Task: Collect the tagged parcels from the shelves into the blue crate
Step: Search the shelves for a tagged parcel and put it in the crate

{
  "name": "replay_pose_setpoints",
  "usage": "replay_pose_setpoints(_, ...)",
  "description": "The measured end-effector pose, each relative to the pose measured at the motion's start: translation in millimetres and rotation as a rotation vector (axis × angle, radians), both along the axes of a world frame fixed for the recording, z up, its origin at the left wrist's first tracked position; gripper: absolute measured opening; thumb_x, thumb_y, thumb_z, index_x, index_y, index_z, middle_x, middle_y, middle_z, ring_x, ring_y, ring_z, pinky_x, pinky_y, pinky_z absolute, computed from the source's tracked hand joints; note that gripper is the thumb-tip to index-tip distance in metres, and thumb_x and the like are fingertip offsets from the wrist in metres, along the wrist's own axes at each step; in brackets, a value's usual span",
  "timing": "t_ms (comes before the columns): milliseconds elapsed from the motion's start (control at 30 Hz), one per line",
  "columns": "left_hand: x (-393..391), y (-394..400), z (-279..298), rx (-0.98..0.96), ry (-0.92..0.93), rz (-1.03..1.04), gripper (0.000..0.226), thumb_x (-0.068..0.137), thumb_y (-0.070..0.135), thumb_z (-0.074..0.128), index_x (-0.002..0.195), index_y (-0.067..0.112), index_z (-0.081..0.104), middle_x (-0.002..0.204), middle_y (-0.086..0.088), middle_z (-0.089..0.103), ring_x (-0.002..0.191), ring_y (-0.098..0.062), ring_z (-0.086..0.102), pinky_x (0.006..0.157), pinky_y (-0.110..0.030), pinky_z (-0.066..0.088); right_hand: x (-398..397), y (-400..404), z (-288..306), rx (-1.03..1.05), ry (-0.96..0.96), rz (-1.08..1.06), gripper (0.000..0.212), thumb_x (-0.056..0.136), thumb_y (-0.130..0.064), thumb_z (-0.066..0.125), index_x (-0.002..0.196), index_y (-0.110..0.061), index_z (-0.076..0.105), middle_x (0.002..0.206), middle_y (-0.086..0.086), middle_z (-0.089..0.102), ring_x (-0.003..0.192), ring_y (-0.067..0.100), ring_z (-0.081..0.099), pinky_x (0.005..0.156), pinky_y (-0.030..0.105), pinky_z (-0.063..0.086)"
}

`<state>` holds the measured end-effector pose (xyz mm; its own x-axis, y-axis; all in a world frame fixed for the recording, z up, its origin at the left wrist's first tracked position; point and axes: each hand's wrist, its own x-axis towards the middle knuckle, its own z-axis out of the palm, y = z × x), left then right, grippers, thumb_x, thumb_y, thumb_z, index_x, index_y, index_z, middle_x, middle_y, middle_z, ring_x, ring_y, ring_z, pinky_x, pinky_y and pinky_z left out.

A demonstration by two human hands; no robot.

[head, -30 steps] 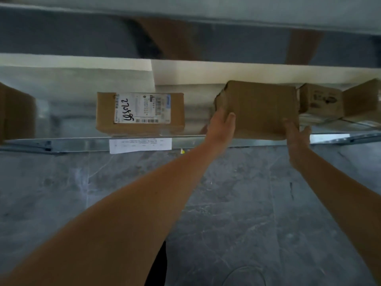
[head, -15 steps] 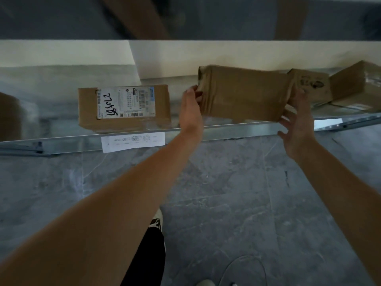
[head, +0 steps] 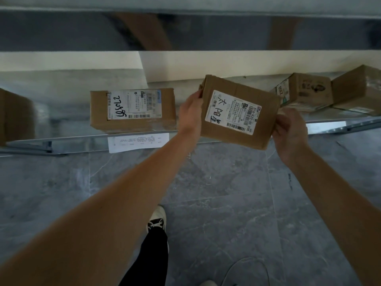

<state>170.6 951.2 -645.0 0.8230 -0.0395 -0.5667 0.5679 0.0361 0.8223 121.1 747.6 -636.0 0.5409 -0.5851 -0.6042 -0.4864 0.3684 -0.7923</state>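
A brown cardboard parcel (head: 266, 112) with a white shipping label faces me, tilted and lifted off the metal shelf (head: 61, 141). My left hand (head: 190, 114) grips its left edge, fingers behind the box. My right hand (head: 289, 131) grips its lower right corner, fingers curled round it. A second labelled parcel (head: 99, 112) with handwritten digits lies on the shelf to the left. No blue crate is in view.
Two more cardboard boxes (head: 309, 91) (head: 358, 87) sit on the shelf at the right, and another box (head: 14, 116) at the far left. A paper tag (head: 138, 141) hangs on the shelf's front edge. My shoe (head: 156, 219) stands on the grey tiled floor below.
The parcel has been pulled off the shelf and turned, so its labelled face now shows. My right hand went from flat beside it to gripping its corner.
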Motion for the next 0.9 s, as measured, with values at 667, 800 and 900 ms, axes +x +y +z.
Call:
replay_pose_setpoints(667, -20, -23, -17, 0.442, -0.248, -0.075, 0.077, 0.089, -0.010, 0.043, 0.153, 0.023, 0.014, 0.157, 0.003, 0.021, 0.144, -0.014, 0.023, 0.112, -0.027, 0.032, 20, 31, -13, -0.324, 0.051, 0.428, 0.023, 0.089, -0.026, 0.057, 0.109, -0.031, 0.065, 0.131, -0.004, 0.055, 0.117, 0.014, 0.051, 0.102, 0.031, 0.039)
replay_pose_setpoints(800, -45, -55, 0, 0.460, -0.425, -0.180, 0.077, 0.088, -0.006, 0.043, 0.153, 0.022, 0.012, 0.159, 0.002, 0.015, 0.148, -0.014, 0.008, 0.120, -0.041, 0.023, 11, 16, -8, -0.350, 0.049, 0.194, 0.048, 0.088, -0.026, 0.057, 0.135, -0.019, 0.055, 0.145, 0.001, 0.049, 0.133, 0.017, 0.044, 0.113, 0.037, 0.036)
replay_pose_setpoints(900, -59, -81, 13, 0.364, -0.477, -0.294, 0.069, 0.091, -0.003, 0.041, 0.152, 0.018, 0.019, 0.158, 0.001, 0.023, 0.146, -0.012, 0.018, 0.119, -0.028, 0.019, 3, -11, -6, -0.390, 0.059, 0.117, 0.046, 0.087, -0.026, 0.057, 0.132, -0.018, 0.058, 0.137, 0.002, 0.056, 0.127, 0.019, 0.050, 0.109, 0.036, 0.040)
